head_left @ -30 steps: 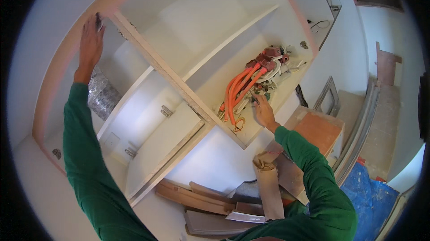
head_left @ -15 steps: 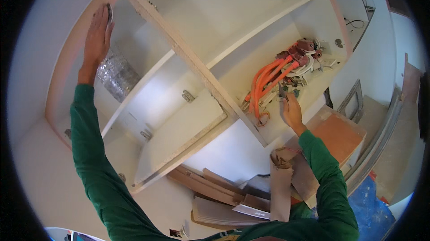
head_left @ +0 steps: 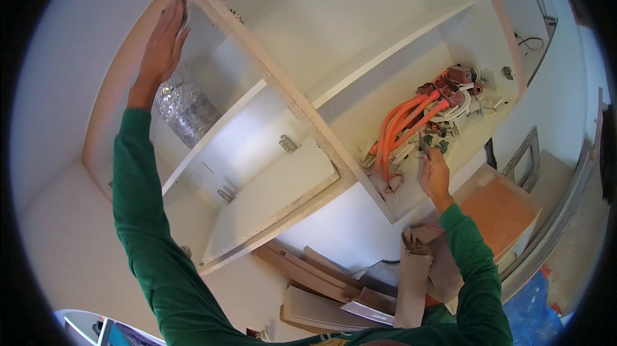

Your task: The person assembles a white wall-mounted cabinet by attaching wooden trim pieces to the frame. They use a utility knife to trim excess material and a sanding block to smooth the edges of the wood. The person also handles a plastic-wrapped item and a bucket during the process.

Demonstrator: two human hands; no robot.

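My left hand (head_left: 164,44) lies high on the pinkish-tan face frame (head_left: 103,111) of a white cabinet, fingers stretched together. A rounded, silvery-dark thing (head_left: 186,15) shows between the fingertips and thumb; its kind cannot be made out. Below this hand stands a clear plastic-wrapped bundle (head_left: 186,111) on a shelf. At the right, my right hand (head_left: 437,175) is closed around a slim tool with a dark tapered blade (head_left: 423,143), pointing up. Just beyond it, orange flexible tubes (head_left: 398,121) with dark red fittings lie among small loose parts in the right compartment.
A rough-edged divider (head_left: 276,82) separates the compartments. A loose white panel (head_left: 276,198) lies in the lower left one, near metal hinges (head_left: 287,143). Below are cardboard strips (head_left: 411,282), board offcuts (head_left: 321,307), a brown-topped box (head_left: 498,208) and blue sheeting (head_left: 533,307).
The whole view has shifted, so the cabinet sits slightly further right and lower. My left hand has slid a little up along the frame; my right hand still grips the tool.
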